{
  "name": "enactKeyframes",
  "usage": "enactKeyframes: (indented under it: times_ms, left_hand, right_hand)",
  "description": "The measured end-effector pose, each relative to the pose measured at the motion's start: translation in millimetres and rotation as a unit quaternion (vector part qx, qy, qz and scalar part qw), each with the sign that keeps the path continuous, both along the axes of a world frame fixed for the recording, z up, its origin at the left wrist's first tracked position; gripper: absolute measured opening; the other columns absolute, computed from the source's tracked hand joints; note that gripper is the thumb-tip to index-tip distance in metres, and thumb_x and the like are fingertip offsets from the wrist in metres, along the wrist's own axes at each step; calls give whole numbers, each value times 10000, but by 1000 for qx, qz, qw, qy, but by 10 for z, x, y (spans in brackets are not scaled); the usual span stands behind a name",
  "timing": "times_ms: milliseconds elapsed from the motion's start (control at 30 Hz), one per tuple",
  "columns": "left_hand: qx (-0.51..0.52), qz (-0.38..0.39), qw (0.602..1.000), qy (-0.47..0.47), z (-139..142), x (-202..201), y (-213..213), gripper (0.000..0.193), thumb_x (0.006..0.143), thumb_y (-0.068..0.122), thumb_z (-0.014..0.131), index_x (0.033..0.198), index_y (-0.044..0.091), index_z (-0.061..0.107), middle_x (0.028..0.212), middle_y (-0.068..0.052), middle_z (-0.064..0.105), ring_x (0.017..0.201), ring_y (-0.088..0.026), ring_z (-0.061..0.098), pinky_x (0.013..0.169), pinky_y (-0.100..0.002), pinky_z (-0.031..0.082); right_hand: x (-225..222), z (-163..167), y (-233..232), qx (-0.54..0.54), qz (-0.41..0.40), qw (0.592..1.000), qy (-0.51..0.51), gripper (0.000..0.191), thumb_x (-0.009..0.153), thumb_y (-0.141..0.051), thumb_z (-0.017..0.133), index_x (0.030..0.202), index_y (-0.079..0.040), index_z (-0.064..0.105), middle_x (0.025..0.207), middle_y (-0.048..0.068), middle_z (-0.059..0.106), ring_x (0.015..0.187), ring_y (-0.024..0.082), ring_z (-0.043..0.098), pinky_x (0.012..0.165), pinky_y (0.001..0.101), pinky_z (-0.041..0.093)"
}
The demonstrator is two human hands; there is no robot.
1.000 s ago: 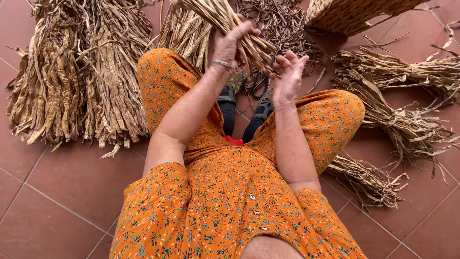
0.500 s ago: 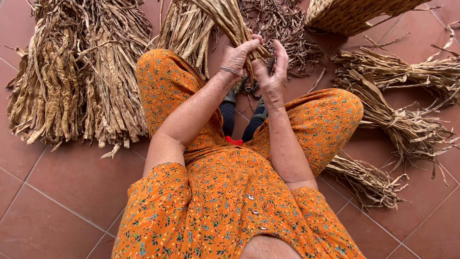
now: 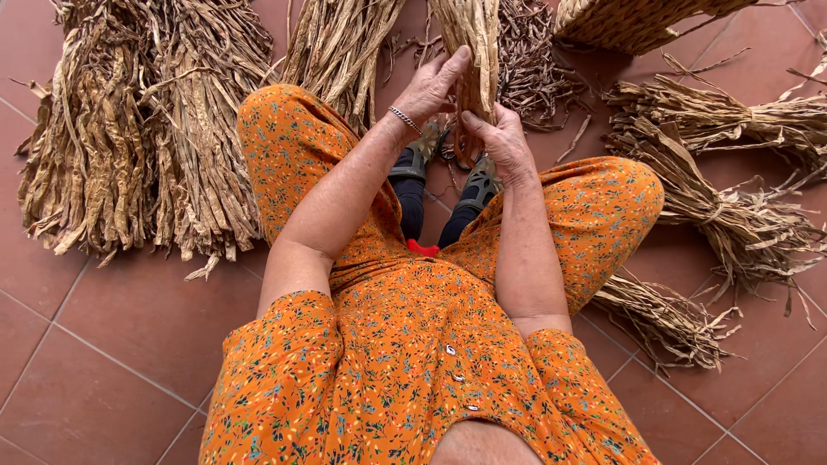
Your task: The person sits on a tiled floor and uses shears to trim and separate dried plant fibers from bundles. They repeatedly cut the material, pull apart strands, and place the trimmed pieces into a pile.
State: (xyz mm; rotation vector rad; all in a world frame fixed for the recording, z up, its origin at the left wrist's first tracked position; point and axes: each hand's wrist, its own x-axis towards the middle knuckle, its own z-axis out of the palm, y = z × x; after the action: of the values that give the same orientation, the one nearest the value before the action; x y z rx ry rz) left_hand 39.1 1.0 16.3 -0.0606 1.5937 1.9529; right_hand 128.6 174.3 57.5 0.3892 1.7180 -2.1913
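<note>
I see a short-sleeved orange dress with a small multicoloured floral print (image 3: 405,370) and small pale buttons (image 3: 450,351) down its front. A thin silver chain bracelet (image 3: 403,119) circles the left wrist. Dark stockings (image 3: 412,202) and dark strapped sandals (image 3: 479,185) cover the feet.

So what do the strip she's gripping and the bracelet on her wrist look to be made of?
The strip between the left hand and the right hand looks like dried plant leaf: tan, matte, fibrous, wrinkled. The bracelet appears metal: silvery, shiny, small links.
</note>
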Motion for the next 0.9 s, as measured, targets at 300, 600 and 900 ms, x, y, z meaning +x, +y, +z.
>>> enactKeyframes:
  times_ms: [300,600,900]
  left_hand:
    - [-88,-1,992,91,120,6,-177,322,964,322,733,1148,59,719,827,-21,757,640,-74,698,535,-243,590]
    - [-20,96,991,87,53,-145,-357,186,981,137,710,1149,61,730,865,-43,767,694,-93,746,576,-249,654]
    - [40,195,971,130,-97,-301,-303,365,999,344,679,1204,43,701,932,-44,747,757,-87,728,628,-258,650]
  right_hand:
    - [-40,-204,21,-27,-2,1000,0,306,950,-126,762,1218,3,691,1042,93,775,890,149,749,824,315,625]
    - [-58,-141,-6,-60,-14,998,-13,286,964,-100,746,1216,4,660,1043,104,772,898,173,752,779,339,659]
    - [13,-87,-159,-13,1,1000,18,288,995,-136,743,1243,-13,664,967,74,739,749,117,706,590,261,608]
